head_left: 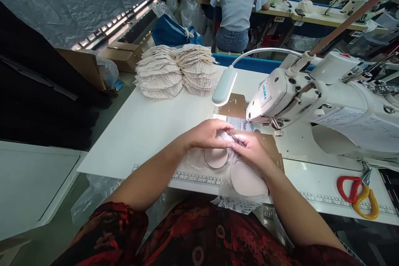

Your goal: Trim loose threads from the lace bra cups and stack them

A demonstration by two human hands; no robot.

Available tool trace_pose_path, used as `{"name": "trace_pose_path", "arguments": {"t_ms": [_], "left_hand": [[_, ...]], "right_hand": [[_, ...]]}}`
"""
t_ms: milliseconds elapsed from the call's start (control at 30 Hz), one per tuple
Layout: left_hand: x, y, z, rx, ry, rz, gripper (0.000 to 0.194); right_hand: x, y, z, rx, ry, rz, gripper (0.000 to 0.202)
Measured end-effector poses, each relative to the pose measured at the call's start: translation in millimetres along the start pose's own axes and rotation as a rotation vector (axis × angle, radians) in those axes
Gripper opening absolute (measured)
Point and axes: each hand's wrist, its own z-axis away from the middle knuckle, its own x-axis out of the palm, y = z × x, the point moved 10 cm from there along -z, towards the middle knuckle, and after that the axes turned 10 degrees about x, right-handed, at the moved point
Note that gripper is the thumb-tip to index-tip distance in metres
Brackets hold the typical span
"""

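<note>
A white lace garment with pale cups (pixel 248 179) lies at the table's front edge and hangs partly over it. My left hand (pixel 208 134) pinches the lace above the smaller-looking cup. Close against it, my right hand (pixel 252 148) is closed around a small dark metal tool (pixel 236 138), perhaps snippers, whose tips reach toward the lace between my hands. Both hands are just in front of the needle area of a white sewing machine (pixel 274 95). My fingers partly hide the tool and the lace.
Two stacks of cream lace pieces (pixel 160 72) stand at the back left. A lamp (pixel 225 86) on a bendable neck hangs over the table. Red and yellow scissors (pixel 358 195) lie at the right. Beyond, a person (pixel 235 2) sits at another table. Cardboard (pixel 232 106) lies by the machine.
</note>
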Motion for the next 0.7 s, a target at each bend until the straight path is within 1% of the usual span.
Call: {"name": "trace_pose_path", "arguments": {"t_ms": [67, 133, 200, 267, 367, 467, 567, 633, 700], "left_hand": [[10.9, -5.3, -1.5, -0.061, -0.057, 0.060, 0.048], [22.0, -11.8, -0.9, -0.115, -0.116, 0.177, 0.041], [27.9, -15.9, 0.2, -0.142, -0.140, 0.284, 0.038], [30.2, -18.0, 1.4, -0.159, -0.149, 0.345, 0.036], [30.3, -19.4, 3.0, -0.194, -0.142, 0.398, 0.036], [30.1, -20.9, 4.4, -0.242, -0.129, 0.442, 0.036], [29.8, -18.4, 3.0, -0.234, -0.114, 0.483, 0.032], [29.9, -18.7, 2.1, -0.239, -0.099, 0.501, 0.030], [32.1, -21.9, 2.6, -0.273, -0.091, 0.524, 0.032]], "right_hand": [[-1.4, -2.4, 1.8, -0.011, 0.006, -0.048, 0.025], [-3.8, -2.3, 3.3, -0.018, 0.019, -0.092, 0.028], [-7.1, 1.2, 4.8, -0.022, 0.025, -0.116, 0.032], [-12.4, 7.8, 6.5, -0.017, 0.025, -0.116, 0.039], [-27.9, 15.1, 9.3, -0.010, 0.081, -0.026, 0.044], [-38.0, 10.4, 11.3, -0.033, 0.111, 0.111, 0.043], [-36.7, 3.0, 10.9, -0.046, 0.075, 0.129, 0.037], [-31.0, 1.7, 9.8, -0.037, 0.028, 0.090, 0.032], [-24.6, 1.1, 9.1, -0.038, -0.006, 0.075, 0.029]]}}
